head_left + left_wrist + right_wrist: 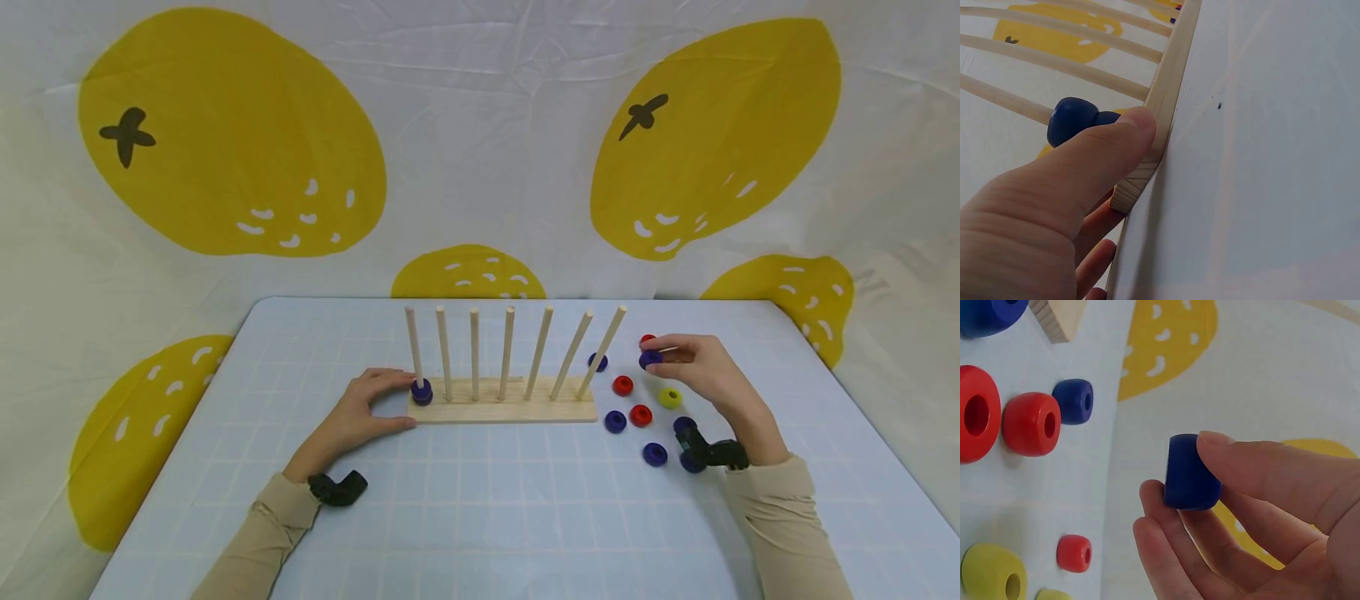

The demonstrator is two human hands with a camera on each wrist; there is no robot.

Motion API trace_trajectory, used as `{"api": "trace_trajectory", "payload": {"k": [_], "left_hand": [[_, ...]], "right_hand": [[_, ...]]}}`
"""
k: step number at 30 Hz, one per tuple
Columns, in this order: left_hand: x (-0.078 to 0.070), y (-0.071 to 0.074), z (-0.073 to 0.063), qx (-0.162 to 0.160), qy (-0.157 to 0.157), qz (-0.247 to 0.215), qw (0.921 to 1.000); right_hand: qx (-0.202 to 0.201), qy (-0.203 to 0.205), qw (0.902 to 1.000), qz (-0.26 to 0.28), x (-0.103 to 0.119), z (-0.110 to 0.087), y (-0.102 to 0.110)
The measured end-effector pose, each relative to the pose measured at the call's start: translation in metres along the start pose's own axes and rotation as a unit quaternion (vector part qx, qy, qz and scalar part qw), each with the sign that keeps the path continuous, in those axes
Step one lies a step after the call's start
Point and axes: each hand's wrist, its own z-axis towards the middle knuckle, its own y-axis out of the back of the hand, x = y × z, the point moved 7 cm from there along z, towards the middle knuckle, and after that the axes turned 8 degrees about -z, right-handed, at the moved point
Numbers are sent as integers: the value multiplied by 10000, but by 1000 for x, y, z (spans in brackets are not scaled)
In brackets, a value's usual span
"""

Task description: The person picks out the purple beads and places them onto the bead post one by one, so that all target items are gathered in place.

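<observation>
Right hand (697,364) — grip pinching blue bead (1188,475), left hand (360,410) — gripping pegboard (487,412), lower stacked bead (1107,117) partly hidden

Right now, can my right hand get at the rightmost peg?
Probably yes: the right hand, holding a blue bead, is near the rightmost peg, whose top stands bare.

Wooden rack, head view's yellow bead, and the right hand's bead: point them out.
Wooden rack (491,412), head view, on its base.
Yellow bead (668,399), head view, on its top.
Held blue bead (1186,475), right wrist view, on its side.
</observation>
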Motion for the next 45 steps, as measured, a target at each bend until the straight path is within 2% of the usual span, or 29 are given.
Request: {"api": "trace_trajectory", "payload": {"k": [19, 27, 34, 45], "left_hand": [[0, -1, 1, -2, -4, -32, 10000], [-1, 0, 1, 5, 2, -54, 10000], [-1, 0, 1, 13, 1, -43, 10000], [0, -1, 0, -6, -68, -36, 10000]], "right_hand": [[-604, 483, 9968, 186, 22, -14, 14], [-884, 801, 9918, 448, 31, -18, 18], [-1102, 1151, 9826, 952, 41, -23, 21], [-1521, 1189, 9744, 1155, 52, -31, 27]]}}
